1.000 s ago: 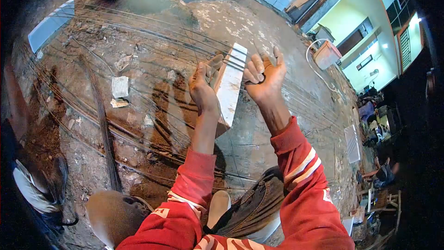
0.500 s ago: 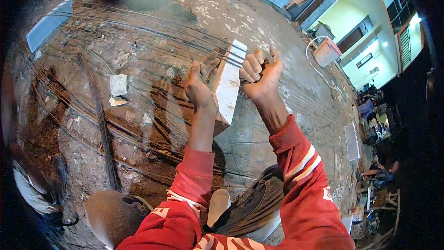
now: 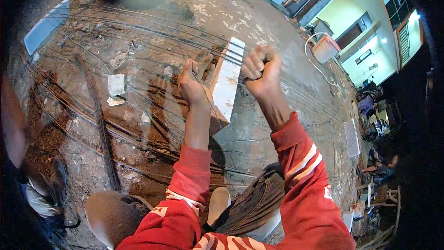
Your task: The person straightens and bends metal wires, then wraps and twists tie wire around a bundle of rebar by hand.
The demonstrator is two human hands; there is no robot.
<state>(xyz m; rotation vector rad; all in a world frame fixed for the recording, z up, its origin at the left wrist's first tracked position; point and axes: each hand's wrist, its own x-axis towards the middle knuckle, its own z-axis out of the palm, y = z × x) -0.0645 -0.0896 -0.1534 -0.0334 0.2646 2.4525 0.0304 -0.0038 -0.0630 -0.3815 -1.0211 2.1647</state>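
Long thin steel rods (image 3: 152, 30) run across the top of a pale block (image 3: 225, 90), which stands on the ground in front of me. Left of the block, my left hand (image 3: 195, 83) has thumb and forefinger pinched on a thin wire, while its other fingers stick out toward the rods. On the block's right side, my right hand (image 3: 263, 71) is closed in a fist beside the rods. Something dark shows inside that fist, too little to name.
A second pale block (image 3: 46, 25) supports the rods at far left. A bundle of thin wires (image 3: 99, 125) and a broken white piece (image 3: 116, 84) lie on the dirt. Another person's arm (image 3: 14, 120) is at the left edge. A bucket (image 3: 326, 48) stands upper right.
My left hand has shifted slightly left, away from the block. My right fist has turned, its thumb now folded down. The other person's arm has come further into view at the left.
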